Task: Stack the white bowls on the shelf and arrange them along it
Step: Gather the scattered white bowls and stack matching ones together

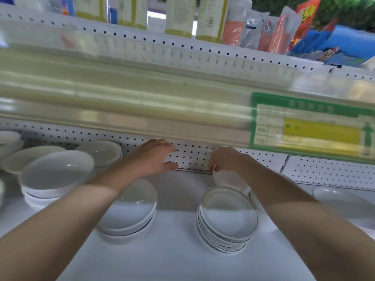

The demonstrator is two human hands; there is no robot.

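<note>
Pinching the rim of a tilted bowl [229,180], the right hand [225,159] is holding it at the back of the shelf [174,250], just behind the right stack [227,218] and near the pegboard [192,157]. Whether the bowl is touching the shelf cannot be determined. The left hand [152,157] is hovering beside it, beyond the middle stack [129,209], fingers straight and thumb spread wide, holding nothing. A left stack [56,175] and a back stack [101,151] are standing further left. A lone bowl [341,201] is lying at far right. A green label [312,126] is hanging on the upper shelf edge.
</note>
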